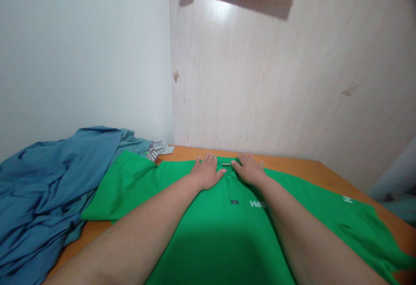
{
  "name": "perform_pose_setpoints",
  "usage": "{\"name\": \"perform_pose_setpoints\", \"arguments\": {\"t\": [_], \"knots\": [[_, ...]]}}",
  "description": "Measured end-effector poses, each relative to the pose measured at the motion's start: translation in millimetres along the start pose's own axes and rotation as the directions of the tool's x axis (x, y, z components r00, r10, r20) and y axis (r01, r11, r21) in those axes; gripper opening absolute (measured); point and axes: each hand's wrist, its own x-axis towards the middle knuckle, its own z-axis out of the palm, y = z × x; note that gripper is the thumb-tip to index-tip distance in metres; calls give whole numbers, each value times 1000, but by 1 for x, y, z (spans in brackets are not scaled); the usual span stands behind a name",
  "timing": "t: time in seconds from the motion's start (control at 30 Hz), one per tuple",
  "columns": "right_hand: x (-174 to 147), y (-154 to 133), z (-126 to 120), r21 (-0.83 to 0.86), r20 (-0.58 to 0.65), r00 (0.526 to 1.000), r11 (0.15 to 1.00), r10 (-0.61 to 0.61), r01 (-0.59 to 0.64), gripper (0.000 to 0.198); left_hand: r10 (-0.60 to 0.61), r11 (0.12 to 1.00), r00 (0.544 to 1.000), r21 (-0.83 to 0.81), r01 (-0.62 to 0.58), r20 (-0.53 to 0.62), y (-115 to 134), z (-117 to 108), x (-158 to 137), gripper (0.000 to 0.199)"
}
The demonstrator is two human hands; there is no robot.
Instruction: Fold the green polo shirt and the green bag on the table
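Observation:
A green shirt (224,237) lies spread out, front side up, with its collar end away from me and a sleeve out to each side. White lettering shows on the chest and on the right sleeve, and a small dark tag sits at the foot of the neck placket. My left hand (205,173) rests flat on the shirt just left of the neckline, fingers stretched forward. On the other side of the neckline, my right hand (249,170) also lies flat with its fingers apart. Neither hand grips the cloth.
Under the shirt is an orange-brown wooden table (292,163). A rumpled heap of blue cloth (61,181) lies at the left, touching the left sleeve, with a grey striped cloth (159,148) behind it. A pale wood-grain wall (247,81) closes off the back.

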Motion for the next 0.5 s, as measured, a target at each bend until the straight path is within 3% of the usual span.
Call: {"name": "perform_pose_setpoints", "arguments": {"t": [0.07,0.13,0.23,0.33,0.5], "knots": [[4,1,-10,36,-82,996,998,-44,47,45,20,1000,1000,-5,-20,-23,-1,0,0,74],[5,-1,-18,78,-89,990,991,-105,112,29,50,999,998,-18,-50,-34,-1,-1,1,68],[2,-6,-21,189,28,974,958,-224,215,15,85,995,996,-50,-85,-9,-3,-2,2,62],[-5,-13,-19,266,189,932,929,-310,256,15,100,992,993,-78,-96,59,-4,-6,3,68],[-9,-15,-18,229,293,907,944,-302,240,18,96,991,986,-108,-81,137,-3,-11,3,81]]}}
